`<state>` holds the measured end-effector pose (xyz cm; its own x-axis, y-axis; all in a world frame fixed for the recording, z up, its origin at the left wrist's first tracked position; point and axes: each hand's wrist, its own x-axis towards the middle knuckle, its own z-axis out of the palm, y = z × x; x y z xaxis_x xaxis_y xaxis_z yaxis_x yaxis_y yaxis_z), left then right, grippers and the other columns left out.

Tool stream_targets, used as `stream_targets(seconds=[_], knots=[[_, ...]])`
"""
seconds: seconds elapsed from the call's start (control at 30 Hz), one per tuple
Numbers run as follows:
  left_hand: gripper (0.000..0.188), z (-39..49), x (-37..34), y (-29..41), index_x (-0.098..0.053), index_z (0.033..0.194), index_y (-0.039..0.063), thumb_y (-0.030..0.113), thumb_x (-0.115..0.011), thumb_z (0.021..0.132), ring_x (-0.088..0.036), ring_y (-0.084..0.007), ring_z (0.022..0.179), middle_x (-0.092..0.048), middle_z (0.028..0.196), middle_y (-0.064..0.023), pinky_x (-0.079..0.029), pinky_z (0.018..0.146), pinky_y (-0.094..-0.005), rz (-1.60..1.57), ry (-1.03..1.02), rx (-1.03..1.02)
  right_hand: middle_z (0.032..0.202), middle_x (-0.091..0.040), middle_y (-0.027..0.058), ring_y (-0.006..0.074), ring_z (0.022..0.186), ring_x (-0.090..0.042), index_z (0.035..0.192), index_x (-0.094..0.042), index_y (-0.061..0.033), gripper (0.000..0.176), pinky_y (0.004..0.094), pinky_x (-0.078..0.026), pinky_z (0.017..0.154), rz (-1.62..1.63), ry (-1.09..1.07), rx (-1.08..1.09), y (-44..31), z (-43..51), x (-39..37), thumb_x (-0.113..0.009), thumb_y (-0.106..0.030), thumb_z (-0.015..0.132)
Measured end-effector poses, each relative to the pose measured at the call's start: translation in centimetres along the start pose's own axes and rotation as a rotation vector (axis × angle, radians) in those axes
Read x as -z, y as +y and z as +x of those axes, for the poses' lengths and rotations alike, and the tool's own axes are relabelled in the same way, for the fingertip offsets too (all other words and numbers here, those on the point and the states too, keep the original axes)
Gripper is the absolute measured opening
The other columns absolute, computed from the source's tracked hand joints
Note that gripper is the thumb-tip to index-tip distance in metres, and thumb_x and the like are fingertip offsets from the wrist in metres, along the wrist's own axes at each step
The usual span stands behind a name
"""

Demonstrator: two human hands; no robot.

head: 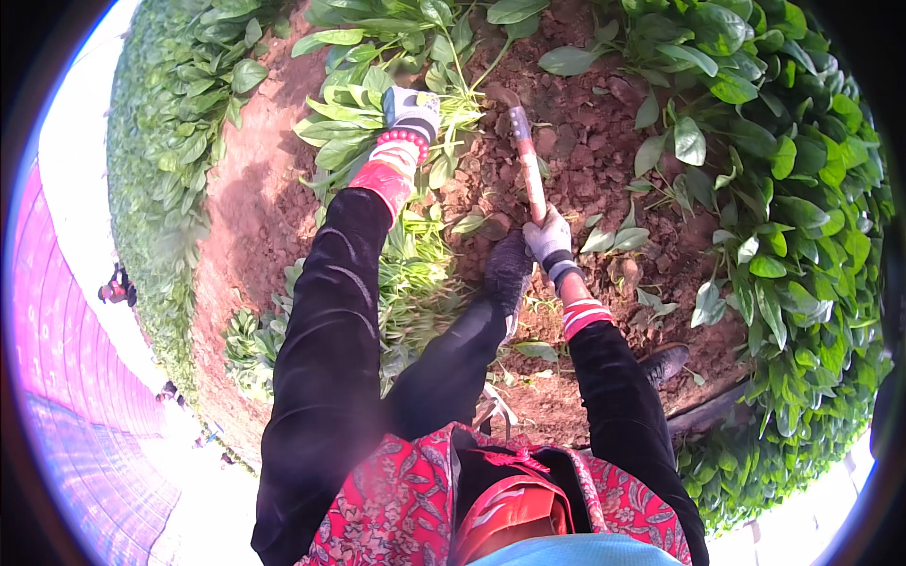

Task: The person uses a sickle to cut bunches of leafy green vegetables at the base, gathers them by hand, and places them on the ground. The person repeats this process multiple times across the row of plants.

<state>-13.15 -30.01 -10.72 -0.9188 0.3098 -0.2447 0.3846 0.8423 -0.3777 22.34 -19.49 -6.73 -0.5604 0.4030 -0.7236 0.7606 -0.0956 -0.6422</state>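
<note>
My left hand (412, 112), in a grey and white work glove with a red bead bracelet at the wrist, is closed on a bunch of leafy green plants (340, 127) that look like spinach. Their pale stems stick out to the right of the glove. My right hand (548, 237), gloved too, grips the wooden handle of a short hand hoe or sickle (527, 163). The tool's curved metal head lies at the soil, just right of the stems. Part of the head is hard to see against the soil.
Cut plants (417, 276) lie in a heap below my left forearm. Dense leafy rows stand at the right (786, 212) and far left (170, 141). Loose leaves lie on the reddish soil (580, 156). My shoe (509, 269) is beside my right hand. Other people appear small at the far left.
</note>
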Motion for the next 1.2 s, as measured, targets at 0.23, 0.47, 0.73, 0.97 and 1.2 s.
stream_targets(seconds=[0.23,0.47,0.73,0.97,1.2], knots=[[0.029,-6.4,13.5,0.4,-0.067,0.109,0.015,0.026,-0.048,0.090,-0.066,-0.0292,0.096,-0.069,0.104,-0.0106,-0.049,0.081,-0.0433,0.234,-0.092,-0.537,0.069,-0.061,0.0038,0.0132,0.054,-0.057,0.094,-0.058,-0.0046,0.019,0.0301,-0.048,0.052,0.507,0.188,-0.034,1.9,-8.8,4.1,-0.062,-0.007,0.076],[0.043,-12.3,22.8,-5.8,-0.055,0.124,0.010,0.042,-0.044,0.097,-0.065,-0.0318,0.066,-0.067,0.096,-0.0198,-0.053,0.056,-0.0372,-1.302,-0.541,-0.213,0.060,-0.053,0.0004,0.0117,0.039,-0.048,0.088,-0.053,-0.0078,0.014,0.0279,-0.037,0.034,0.795,0.405,-0.146,9.9,-17.3,6.4,-0.063,-0.002,0.079],[0.049,-19.4,32.0,-3.6,-0.047,0.130,0.006,0.042,-0.045,0.097,-0.065,-0.0319,0.075,-0.060,0.105,-0.0231,-0.056,0.061,-0.0367,-2.178,-1.198,-0.245,0.124,-0.060,0.0216,0.0303,0.115,-0.059,0.131,-0.049,0.0004,0.077,0.0381,-0.047,0.096,-0.106,0.679,-0.092,13.0,-22.1,13.4,-0.076,-0.044,0.074],[0.054,-25.8,37.7,4.4,-0.040,0.136,0.003,0.038,-0.049,0.096,-0.063,-0.0322,0.091,-0.052,0.121,-0.0262,-0.056,0.072,-0.0368,-2.227,-1.988,-1.101,0.120,-0.058,0.0098,0.0192,0.112,-0.055,0.128,-0.051,0.0034,0.057,0.0329,-0.041,0.102,0.508,0.463,0.878,-10.4,-36.5,24.2,-0.075,-0.024,0.084],[0.044,-36.2,41.8,12.0,-0.046,0.131,0.002,0.013,-0.059,0.090,-0.065,-0.0259,0.094,-0.058,0.118,-0.0201,-0.056,0.071,-0.0321,-2.017,-1.791,-1.407,0.131,-0.051,0.0187,0.0328,0.123,-0.046,0.133,-0.047,-0.0011,0.091,0.0409,-0.034,0.105,-0.209,0.814,1.038,-11.2,-40.8,26.6,-0.077,-0.057,0.068]])
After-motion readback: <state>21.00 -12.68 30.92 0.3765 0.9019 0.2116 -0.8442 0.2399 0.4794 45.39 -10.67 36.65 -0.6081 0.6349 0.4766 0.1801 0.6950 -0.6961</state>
